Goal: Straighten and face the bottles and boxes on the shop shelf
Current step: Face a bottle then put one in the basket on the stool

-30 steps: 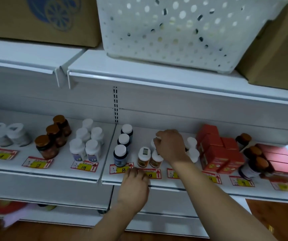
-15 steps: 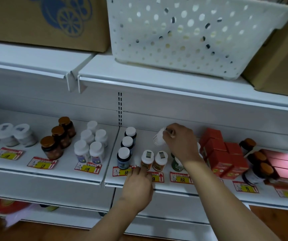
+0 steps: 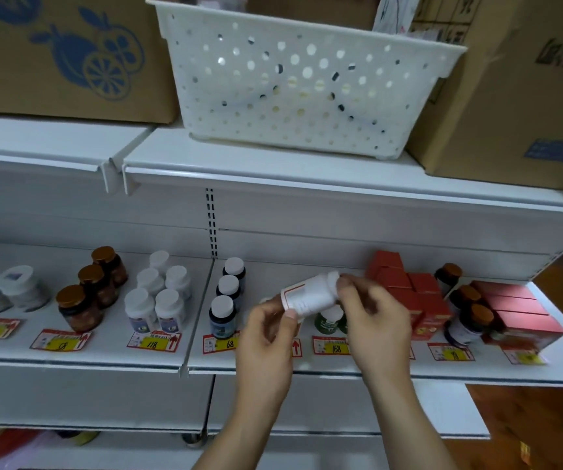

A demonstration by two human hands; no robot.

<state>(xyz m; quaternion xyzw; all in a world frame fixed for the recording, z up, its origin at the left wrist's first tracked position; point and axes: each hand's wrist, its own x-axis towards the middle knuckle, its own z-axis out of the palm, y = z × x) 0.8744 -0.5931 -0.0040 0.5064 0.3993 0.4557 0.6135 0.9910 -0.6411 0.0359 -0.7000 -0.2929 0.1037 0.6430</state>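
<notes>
A white bottle [image 3: 310, 295] with a red-bordered label lies tilted in the air above the shelf [image 3: 307, 368]. My left hand [image 3: 266, 334] pinches its bottom end and my right hand [image 3: 373, 317] grips its cap end. Below it stand green bottles [image 3: 329, 320]. A row of three dark blue bottles [image 3: 222, 313] with white caps stands to the left. Red boxes [image 3: 409, 293] sit stacked to the right, then amber-capped bottles [image 3: 466, 317] and pink-red boxes [image 3: 517, 313].
On the left shelf section stand white bottles [image 3: 158, 300], brown jars [image 3: 86, 293] and flat white tubs [image 3: 5, 290]. Price tags [image 3: 153, 340] line the front edge. Above sit a white perforated basket [image 3: 307, 83] and cardboard cartons [image 3: 511, 96].
My right hand lifted the white bottle off the shelf and tipped it sideways. My left hand left the shelf edge and rose to take the bottle's bottom end.
</notes>
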